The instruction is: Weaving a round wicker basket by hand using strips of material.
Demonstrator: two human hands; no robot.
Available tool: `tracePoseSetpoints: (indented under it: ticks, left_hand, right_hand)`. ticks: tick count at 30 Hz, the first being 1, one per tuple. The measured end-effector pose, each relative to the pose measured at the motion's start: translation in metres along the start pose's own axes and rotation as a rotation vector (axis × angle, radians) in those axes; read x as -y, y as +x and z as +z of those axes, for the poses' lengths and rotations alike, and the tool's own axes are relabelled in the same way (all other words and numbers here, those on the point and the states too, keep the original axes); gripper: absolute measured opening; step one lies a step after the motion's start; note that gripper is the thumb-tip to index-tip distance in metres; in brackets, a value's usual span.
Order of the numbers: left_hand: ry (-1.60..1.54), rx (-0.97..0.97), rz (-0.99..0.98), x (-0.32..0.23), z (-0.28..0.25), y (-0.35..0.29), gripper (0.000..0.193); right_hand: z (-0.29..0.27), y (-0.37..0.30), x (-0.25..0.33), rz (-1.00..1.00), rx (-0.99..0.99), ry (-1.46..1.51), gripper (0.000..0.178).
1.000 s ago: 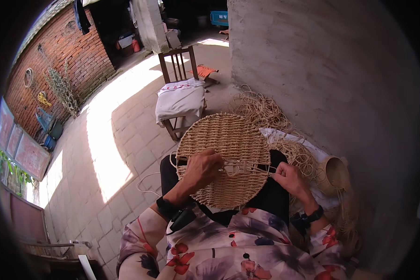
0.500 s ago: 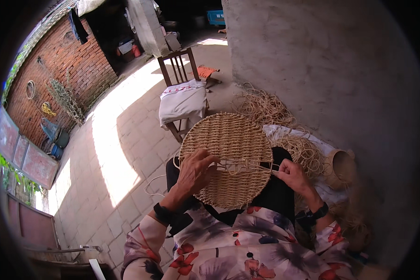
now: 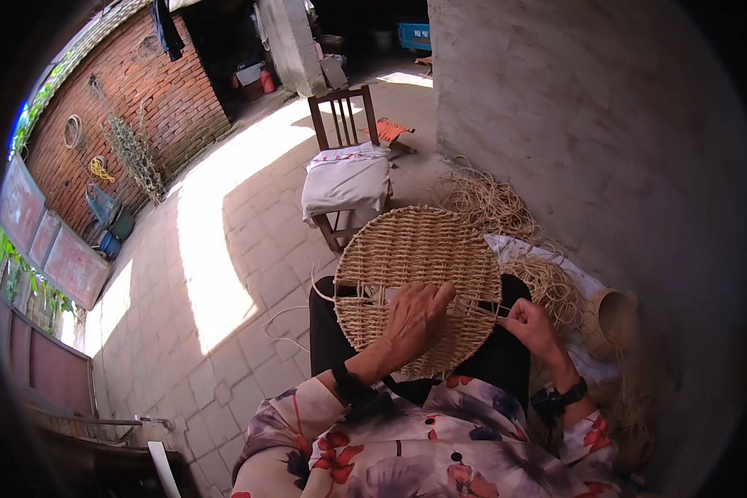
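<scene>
A round, flat woven disc (image 3: pixel 415 245) of straw-coloured cord lies across my lap on dark trousers. An open slot with bare strands runs across its middle. Over the right part of this slot is my left hand (image 3: pixel 417 319), fingers bent down and close together. Its fingertips are hidden, so what they hold does not show. At the disc's right edge my right hand (image 3: pixel 531 326) is closed in a pinch on a thin pale cord (image 3: pixel 500 312) reaching out of the slot. A loose cord end (image 3: pixel 282 314) loops off the disc's left side.
Ahead stands a wooden chair (image 3: pixel 346 184) with a white cloth, with an orange folding stool (image 3: pixel 394 130) behind it. To the right, heaps of loose cord (image 3: pixel 488 202) and a woven cylinder (image 3: pixel 612 322) lie near a plastered wall (image 3: pixel 589 141). Sunlit paving (image 3: pixel 212 274) stretches left.
My left hand has moved rightward across the disc, from the slot's left half to its right part. My right hand stays at the right edge. The whole view has shifted slightly.
</scene>
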State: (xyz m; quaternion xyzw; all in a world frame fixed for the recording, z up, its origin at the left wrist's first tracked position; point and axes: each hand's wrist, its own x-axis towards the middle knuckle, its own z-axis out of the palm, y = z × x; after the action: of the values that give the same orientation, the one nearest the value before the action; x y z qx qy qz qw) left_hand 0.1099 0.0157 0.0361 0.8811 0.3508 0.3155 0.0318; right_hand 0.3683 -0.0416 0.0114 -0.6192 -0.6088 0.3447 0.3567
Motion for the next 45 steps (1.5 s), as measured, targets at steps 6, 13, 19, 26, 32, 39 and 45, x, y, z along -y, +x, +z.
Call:
tracePoseSetpoints:
  ticks: [6, 13, 19, 26, 32, 39, 45]
  left_hand:
    - [-0.478, 0.193, -0.085, -0.051, -0.021, 0.015, 0.025]
    - [-0.210, 0.054, -0.140, 0.025, -0.034, -0.013, 0.017]
    - [-0.258, -0.050, -0.171, 0.034, -0.021, -0.020, 0.018]
    - [-0.276, -0.166, -0.101, 0.038, -0.005, -0.031, 0.017]
    - [-0.023, -0.317, 0.031, 0.031, -0.007, -0.030, 0.019]
    - [-0.001, -0.272, -0.013, 0.036, -0.003, -0.029, 0.022]
    - [0.064, -0.324, -0.130, 0.034, 0.002, -0.024, 0.021]
  right_hand:
    - [0.002, -0.007, 0.009, 0.065, 0.023, -0.060, 0.021]
    - [-0.008, -0.020, -0.020, -0.240, -0.274, -0.139, 0.022]
    - [-0.059, -0.037, -0.051, -0.014, -0.223, -0.150, 0.019]
    - [-0.024, -0.011, 0.014, -0.360, -0.057, -0.569, 0.030]
    - [-0.037, -0.019, -0.037, -0.256, -0.109, -0.222, 0.025]
    - [-0.087, -0.050, -0.069, -0.080, -0.339, -0.557, 0.014]
    - [-0.031, -0.022, 0.002, -0.469, -0.221, -0.499, 0.014]
